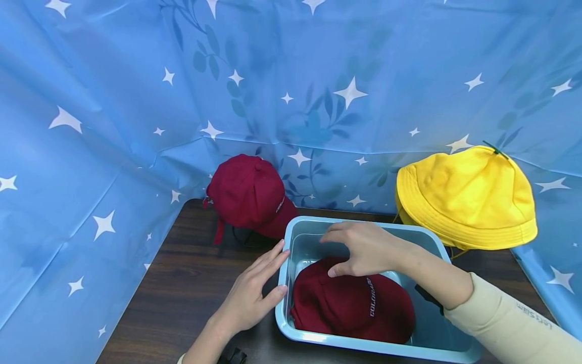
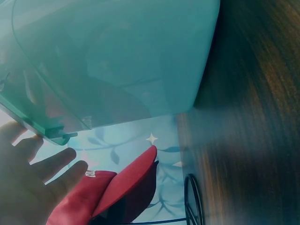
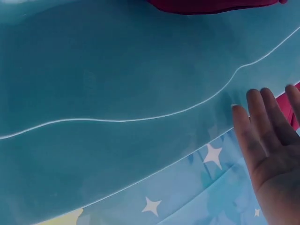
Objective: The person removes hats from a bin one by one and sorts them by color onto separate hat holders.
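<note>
A dark red baseball cap (image 1: 336, 298) with white lettering lies inside a light blue plastic bin (image 1: 364, 343), its brim toward the right. Over the cap and inside the bin's opening is my right hand (image 1: 364, 247), fingers loosely bent with nothing held. In the right wrist view that hand (image 3: 276, 145) has its fingers apart beside the bin wall (image 3: 117, 84). My left hand (image 1: 254, 288) rests its straight fingers against the bin's left rim. The left wrist view shows those fingers (image 2: 58, 164) spread near the rim, gripping nothing.
Behind the bin's left corner a second red cap (image 1: 250, 194) sits near the backdrop. At the back right, a yellow bucket hat (image 1: 468, 197) stands by the bin. A blue star-patterned cloth (image 1: 273, 101) hangs behind the dark wooden table (image 1: 182, 293).
</note>
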### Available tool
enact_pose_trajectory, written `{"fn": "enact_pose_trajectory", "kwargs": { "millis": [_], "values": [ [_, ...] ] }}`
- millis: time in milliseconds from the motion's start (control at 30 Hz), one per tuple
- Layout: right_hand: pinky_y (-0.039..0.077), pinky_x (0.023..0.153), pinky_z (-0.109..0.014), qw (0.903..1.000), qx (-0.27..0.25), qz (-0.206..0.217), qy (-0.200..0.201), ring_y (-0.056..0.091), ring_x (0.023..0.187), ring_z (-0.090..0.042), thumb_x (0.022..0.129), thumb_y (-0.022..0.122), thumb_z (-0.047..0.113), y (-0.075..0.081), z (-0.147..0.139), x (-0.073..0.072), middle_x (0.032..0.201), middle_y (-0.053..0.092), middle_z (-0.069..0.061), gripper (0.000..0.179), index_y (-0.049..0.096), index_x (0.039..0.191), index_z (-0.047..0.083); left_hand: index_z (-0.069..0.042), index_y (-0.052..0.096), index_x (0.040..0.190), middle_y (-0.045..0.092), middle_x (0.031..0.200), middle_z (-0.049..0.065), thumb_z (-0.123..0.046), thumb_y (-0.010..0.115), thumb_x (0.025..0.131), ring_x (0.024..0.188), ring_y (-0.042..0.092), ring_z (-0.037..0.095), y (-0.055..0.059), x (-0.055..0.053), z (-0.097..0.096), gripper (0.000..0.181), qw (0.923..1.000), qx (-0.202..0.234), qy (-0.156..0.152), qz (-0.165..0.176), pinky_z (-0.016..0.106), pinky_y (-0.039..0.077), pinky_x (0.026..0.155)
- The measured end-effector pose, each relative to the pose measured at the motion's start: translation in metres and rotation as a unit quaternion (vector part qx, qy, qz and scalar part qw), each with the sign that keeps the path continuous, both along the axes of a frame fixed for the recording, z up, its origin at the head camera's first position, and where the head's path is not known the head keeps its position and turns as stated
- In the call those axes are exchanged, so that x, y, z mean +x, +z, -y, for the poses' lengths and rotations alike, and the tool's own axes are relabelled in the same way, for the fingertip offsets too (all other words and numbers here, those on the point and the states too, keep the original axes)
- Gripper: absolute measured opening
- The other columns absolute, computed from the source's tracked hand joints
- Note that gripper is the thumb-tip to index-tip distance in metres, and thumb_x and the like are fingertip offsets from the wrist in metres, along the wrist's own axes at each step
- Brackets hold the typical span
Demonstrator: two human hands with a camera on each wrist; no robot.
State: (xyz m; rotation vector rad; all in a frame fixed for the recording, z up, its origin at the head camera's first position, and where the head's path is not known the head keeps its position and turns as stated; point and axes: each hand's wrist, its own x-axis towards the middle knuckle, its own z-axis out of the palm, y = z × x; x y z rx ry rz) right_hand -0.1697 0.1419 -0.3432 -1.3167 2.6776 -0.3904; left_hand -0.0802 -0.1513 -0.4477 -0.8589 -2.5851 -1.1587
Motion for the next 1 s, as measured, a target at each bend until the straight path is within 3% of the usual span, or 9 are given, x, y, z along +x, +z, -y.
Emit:
{"fn": "enact_pose_trajectory", "kwargs": {
  "millis": [500, 800, 1000],
  "values": [
    [0.061, 0.084, -0.039, 0.9951, 0.035, 0.092, 0.007, 0.065, 0.106, -0.021, 0.073, 0.094, 0.041, -0.011, 0.001, -0.004, 0.116, 0.073, 0.001, 0.059, 0.077, 0.124, 0.018, -0.02, 0.041, 0.163, 0.031, 0.171, -0.002, -0.026, 0.059, 0.103, 0.15, 0.041, 0.024, -0.001, 0.0, 0.0, 0.062, 1.0, 0.005, -0.001, 0.004, 0.061, 0.045, 0.11],
    [0.06, 0.082, -0.038, 0.9908, 0.056, 0.122, -0.009, 0.062, 0.107, -0.019, 0.068, 0.098, 0.042, -0.021, 0.001, -0.002, 0.115, 0.071, 0.003, 0.066, 0.077, 0.125, 0.016, -0.023, 0.039, 0.163, 0.03, 0.171, -0.002, -0.021, 0.062, 0.101, 0.15, 0.041, 0.024, -0.002, -0.001, 0.0, 0.066, 1.0, 0.004, 0.002, -0.001, 0.061, 0.046, 0.109],
    [0.06, 0.081, -0.039, 0.9881, 0.071, 0.136, -0.012, 0.059, 0.111, -0.022, 0.064, 0.099, 0.042, -0.028, 0.0, 0.001, 0.12, 0.067, 0.0, 0.071, 0.076, 0.126, 0.017, -0.017, 0.042, 0.162, 0.03, 0.171, -0.001, -0.023, 0.062, 0.102, 0.151, 0.04, 0.024, -0.002, 0.0, 0.0, 0.063, 1.0, 0.002, 0.001, -0.004, 0.061, 0.045, 0.11]
  ]
}}
